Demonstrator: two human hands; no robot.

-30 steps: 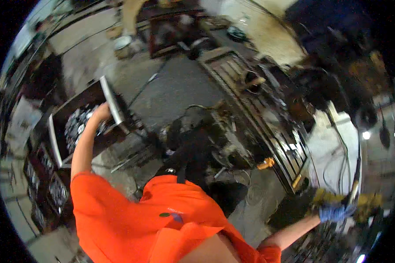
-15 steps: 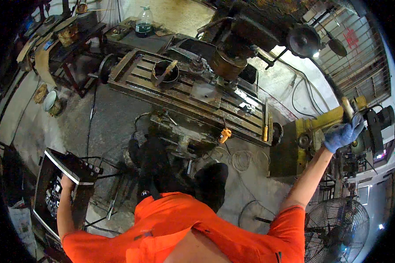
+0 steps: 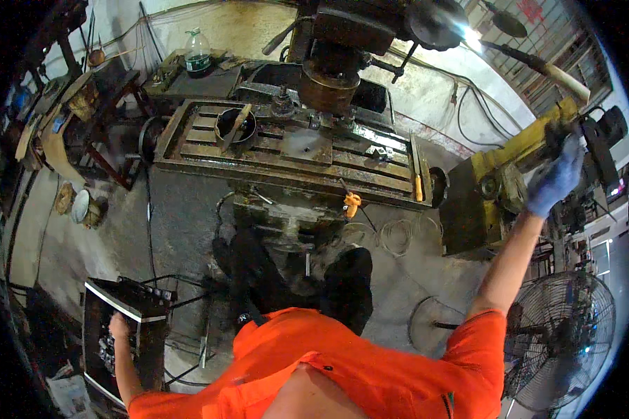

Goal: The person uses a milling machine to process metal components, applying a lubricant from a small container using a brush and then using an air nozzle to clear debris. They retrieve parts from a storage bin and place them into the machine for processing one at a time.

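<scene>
My bare left hand [image 3: 119, 327] hangs over a dark open-topped box [image 3: 127, 300] with pale edges at the lower left. Small metal parts [image 3: 107, 353] lie in the box beside that hand; its fingers are hidden from view. At the right, my right hand [image 3: 556, 180] wears a blue-grey glove and is raised with fingers stretched out, slightly blurred. Above it, apart from the glove, is a lever with a pale handle [image 3: 566, 82]. Ahead stands a milling machine with a slotted table [image 3: 258, 157] and a round spindle head [image 3: 330, 85].
On the slotted table sit a dark pot [image 3: 235, 127] with a brush in it and a yellow-handled tool [image 3: 418, 187]. An orange pendant [image 3: 352, 204] hangs at its front. A yellow-green machine [image 3: 468, 202] stands right, with a caged fan [image 3: 559, 335] nearer. Cables coil on the floor.
The lever's pale handle, earlier at my gloved right hand, is now higher and apart from it. My left hand has lifted slightly from the box's edge. The whole view has shifted.
</scene>
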